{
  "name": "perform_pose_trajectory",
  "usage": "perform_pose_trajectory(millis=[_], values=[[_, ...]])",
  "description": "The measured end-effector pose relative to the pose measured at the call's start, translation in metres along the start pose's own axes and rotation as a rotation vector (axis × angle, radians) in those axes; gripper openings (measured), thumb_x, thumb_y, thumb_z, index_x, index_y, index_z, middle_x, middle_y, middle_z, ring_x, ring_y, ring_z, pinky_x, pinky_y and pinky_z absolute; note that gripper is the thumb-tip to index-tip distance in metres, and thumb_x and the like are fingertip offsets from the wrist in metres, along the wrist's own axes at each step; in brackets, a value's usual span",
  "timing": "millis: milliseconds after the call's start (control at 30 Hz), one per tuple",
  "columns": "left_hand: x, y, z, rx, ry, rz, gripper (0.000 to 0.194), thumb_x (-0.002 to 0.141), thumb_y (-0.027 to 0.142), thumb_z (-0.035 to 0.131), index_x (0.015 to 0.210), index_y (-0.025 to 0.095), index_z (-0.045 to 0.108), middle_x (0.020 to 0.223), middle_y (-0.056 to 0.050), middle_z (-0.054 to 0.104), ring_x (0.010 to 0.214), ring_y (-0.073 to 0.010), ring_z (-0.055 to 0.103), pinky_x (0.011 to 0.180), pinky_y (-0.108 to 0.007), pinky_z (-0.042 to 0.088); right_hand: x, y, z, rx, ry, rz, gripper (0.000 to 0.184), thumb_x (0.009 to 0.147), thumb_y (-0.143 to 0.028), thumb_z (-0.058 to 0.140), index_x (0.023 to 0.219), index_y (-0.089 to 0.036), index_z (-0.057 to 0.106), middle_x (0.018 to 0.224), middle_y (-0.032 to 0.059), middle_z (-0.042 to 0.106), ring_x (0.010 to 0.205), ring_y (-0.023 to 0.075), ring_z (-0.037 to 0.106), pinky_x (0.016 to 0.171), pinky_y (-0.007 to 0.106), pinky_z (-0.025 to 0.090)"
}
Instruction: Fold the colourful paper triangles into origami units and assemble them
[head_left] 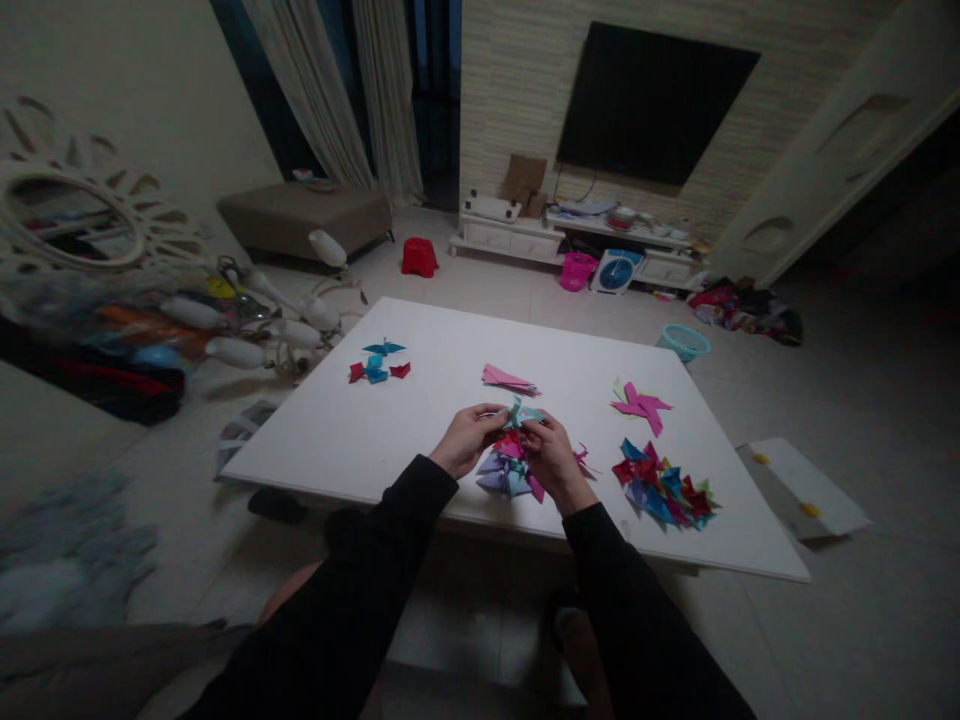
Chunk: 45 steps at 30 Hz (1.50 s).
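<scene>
A light green origami crane (519, 412) is pinched between my two hands, just above the near half of the white table (420, 440). My left hand (471, 437) grips its left side. On its right side, my right hand (553, 452) has its fingers closed on the paper. Below and behind the hands lies a pile of folded paper cranes (504, 475) in purple, red, pink and green, partly hidden by the right hand. A small pink crane (585, 460) rests just right of that hand. Pink folded paper strips (510, 379) lie stacked beyond the hands.
At the right is a heap of multicoloured folded pieces (664, 488), with a pink and green paper pinwheel shape (641, 404) behind it. A blue crane (384, 347) and several red and blue pieces (376, 370) lie at the left. A teal basket (684, 343) stands past the table's far right corner.
</scene>
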<state>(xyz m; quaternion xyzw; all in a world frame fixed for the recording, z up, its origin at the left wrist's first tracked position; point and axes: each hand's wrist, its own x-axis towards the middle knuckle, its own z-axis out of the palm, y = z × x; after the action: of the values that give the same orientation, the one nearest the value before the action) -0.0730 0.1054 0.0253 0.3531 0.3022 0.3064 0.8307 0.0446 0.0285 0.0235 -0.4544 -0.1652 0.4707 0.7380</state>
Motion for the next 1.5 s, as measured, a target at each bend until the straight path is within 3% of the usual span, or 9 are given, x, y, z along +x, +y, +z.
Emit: perform_pose_trajectory(millis=[233, 367, 500, 600, 767, 1000, 1167, 1500], values=[[-0.001, 0.002, 0.002, 0.002, 0.008, 0.0, 0.016, 0.075, 0.013, 0.079, 0.087, 0.008, 0.07, 0.081, -0.008, 0.071, 0.067, -0.0119, 0.067, 0.067, -0.022, 0.052, 0.002, 0.0, -0.002, -0.002, 0.05, 0.014, 0.027, 0.054, -0.018, 0.083, 0.07, -0.018, 0.061, 0.062, -0.0053, 0.06, 0.051, 0.0052, 0.049, 0.043, 0.015, 0.035], [-0.001, 0.005, 0.003, -0.125, 0.095, -0.019, 0.018, 0.09, 0.026, 0.062, 0.088, 0.01, 0.069, 0.077, -0.008, 0.069, 0.06, -0.0135, 0.066, 0.06, -0.024, 0.051, 0.004, -0.002, -0.002, 0.096, 0.123, 0.003, 0.026, 0.057, -0.017, 0.081, 0.072, -0.018, 0.061, 0.065, -0.006, 0.061, 0.052, 0.0053, 0.05, 0.044, 0.016, 0.038], [0.0, -0.002, 0.007, -0.209, 0.16, -0.108, 0.015, 0.085, 0.008, 0.052, 0.079, 0.01, 0.065, 0.072, -0.008, 0.068, 0.06, -0.0131, 0.064, 0.06, -0.024, 0.051, 0.004, -0.002, -0.003, 0.203, 0.127, 0.048, 0.024, 0.059, -0.012, 0.077, 0.076, -0.019, 0.06, 0.067, -0.0064, 0.063, 0.054, 0.0053, 0.053, 0.045, 0.014, 0.04], [0.0, -0.01, 0.011, -0.215, 0.076, -0.135, 0.015, 0.079, 0.001, 0.054, 0.078, 0.01, 0.066, 0.077, -0.009, 0.071, 0.063, -0.012, 0.063, 0.062, -0.022, 0.051, 0.005, -0.001, -0.003, 0.211, 0.113, 0.053, 0.023, 0.06, -0.009, 0.074, 0.076, -0.019, 0.061, 0.065, -0.007, 0.062, 0.053, 0.0042, 0.053, 0.047, 0.012, 0.042], [-0.003, -0.015, 0.018, -0.259, -0.079, -0.098, 0.013, 0.079, 0.003, 0.062, 0.085, 0.01, 0.071, 0.088, -0.009, 0.072, 0.068, -0.0105, 0.062, 0.063, -0.02, 0.051, 0.005, 0.001, -0.003, 0.136, 0.118, 0.021, 0.02, 0.061, -0.011, 0.074, 0.076, -0.019, 0.062, 0.066, -0.0053, 0.064, 0.053, 0.0045, 0.053, 0.048, 0.013, 0.043], [-0.008, -0.01, 0.019, -0.258, -0.101, -0.119, 0.012, 0.08, 0.001, 0.065, 0.081, 0.01, 0.072, 0.083, -0.007, 0.071, 0.067, -0.0087, 0.061, 0.063, -0.018, 0.052, 0.002, 0.001, -0.003, 0.119, 0.079, -0.013, 0.029, 0.051, -0.011, 0.077, 0.075, -0.019, 0.065, 0.06, -0.0069, 0.061, 0.049, 0.0039, 0.048, 0.042, 0.011, 0.036], [-0.009, -0.007, 0.019, -0.293, -0.095, -0.137, 0.015, 0.083, -0.002, 0.059, 0.083, 0.008, 0.071, 0.076, -0.006, 0.068, 0.063, -0.0085, 0.061, 0.062, -0.018, 0.052, 0.0, -0.003, -0.001, 0.107, 0.057, 0.017, 0.022, 0.058, -0.019, 0.083, 0.072, -0.018, 0.065, 0.059, -0.006, 0.059, 0.05, 0.0038, 0.049, 0.045, 0.012, 0.041], [-0.01, -0.009, 0.019, -0.291, -0.13, -0.21, 0.014, 0.085, 0.0, 0.057, 0.078, 0.006, 0.068, 0.067, -0.004, 0.06, 0.054, -0.0063, 0.052, 0.053, -0.017, 0.044, -0.003, 0.003, 0.003, 0.007, 0.049, 0.011, 0.033, 0.056, -0.028, 0.086, 0.073, -0.019, 0.059, 0.061, -0.0057, 0.06, 0.048, 0.0057, 0.049, 0.042, 0.016, 0.039]])
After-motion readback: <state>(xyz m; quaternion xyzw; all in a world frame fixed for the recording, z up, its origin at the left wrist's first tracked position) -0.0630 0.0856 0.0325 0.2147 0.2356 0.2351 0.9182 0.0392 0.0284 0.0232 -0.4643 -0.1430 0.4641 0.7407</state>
